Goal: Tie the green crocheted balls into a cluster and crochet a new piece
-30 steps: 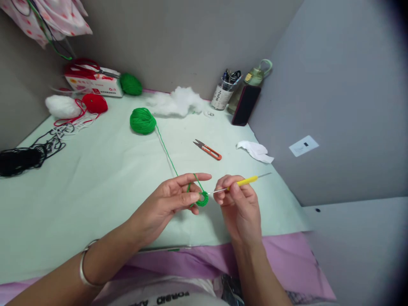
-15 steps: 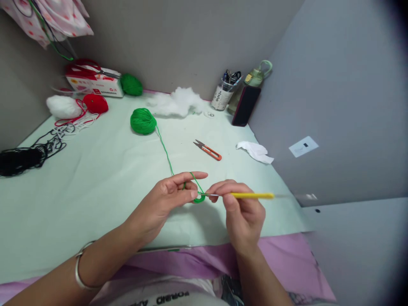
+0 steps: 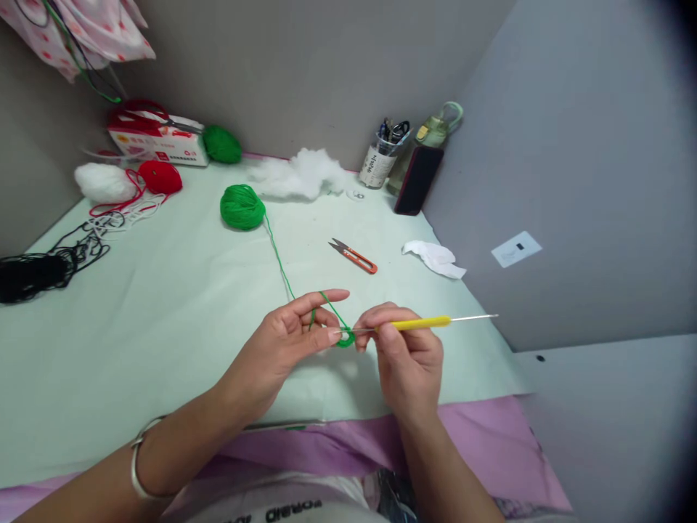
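Now our left hand [image 3: 286, 341] pinches small green crochet piece [image 3: 345, 338], strand looped over forefinger; our right hand [image 3: 406, 356] grips yellow crochet hook [image 3: 419, 324], tip touching piece.

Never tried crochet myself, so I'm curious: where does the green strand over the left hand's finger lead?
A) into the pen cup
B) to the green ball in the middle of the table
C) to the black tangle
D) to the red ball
B: the strand runs from the left hand straight to the green ball on the table.
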Demonstrator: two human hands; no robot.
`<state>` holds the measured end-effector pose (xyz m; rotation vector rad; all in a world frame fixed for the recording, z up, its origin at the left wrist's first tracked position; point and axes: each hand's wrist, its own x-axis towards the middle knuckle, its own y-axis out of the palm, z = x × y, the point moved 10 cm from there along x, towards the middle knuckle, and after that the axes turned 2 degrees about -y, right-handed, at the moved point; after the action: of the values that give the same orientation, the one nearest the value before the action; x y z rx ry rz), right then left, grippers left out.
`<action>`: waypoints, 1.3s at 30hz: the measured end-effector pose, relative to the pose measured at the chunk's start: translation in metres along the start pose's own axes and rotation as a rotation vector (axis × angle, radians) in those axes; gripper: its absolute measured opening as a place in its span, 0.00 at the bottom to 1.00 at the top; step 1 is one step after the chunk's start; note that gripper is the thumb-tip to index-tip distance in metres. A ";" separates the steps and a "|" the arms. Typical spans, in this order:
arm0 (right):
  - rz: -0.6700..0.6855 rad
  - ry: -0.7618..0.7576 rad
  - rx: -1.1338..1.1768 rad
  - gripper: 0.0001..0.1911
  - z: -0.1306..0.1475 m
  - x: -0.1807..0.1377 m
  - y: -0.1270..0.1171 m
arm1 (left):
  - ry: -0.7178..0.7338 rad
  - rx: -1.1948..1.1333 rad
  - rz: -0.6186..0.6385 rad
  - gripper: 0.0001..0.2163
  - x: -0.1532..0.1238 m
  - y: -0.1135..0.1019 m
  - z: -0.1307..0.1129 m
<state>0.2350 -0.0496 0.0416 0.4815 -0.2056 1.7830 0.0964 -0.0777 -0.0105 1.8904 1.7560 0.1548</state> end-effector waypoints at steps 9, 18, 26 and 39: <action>0.069 0.039 0.074 0.08 -0.005 0.000 0.007 | -0.061 -0.021 0.042 0.20 0.000 0.006 0.004; 0.272 -0.593 -0.808 0.20 0.047 -0.028 0.037 | -0.083 -0.147 0.036 0.19 -0.002 0.008 0.010; 0.062 -0.293 -0.353 0.10 0.028 -0.007 0.004 | -0.098 -0.157 0.079 0.18 0.000 0.007 0.008; 0.006 -0.389 -0.486 0.14 0.032 -0.014 0.007 | -0.132 -0.226 0.073 0.19 0.001 0.013 0.017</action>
<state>0.2381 -0.0760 0.0652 0.4667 -0.8882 1.5595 0.1156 -0.0824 -0.0189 1.7605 1.5154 0.2395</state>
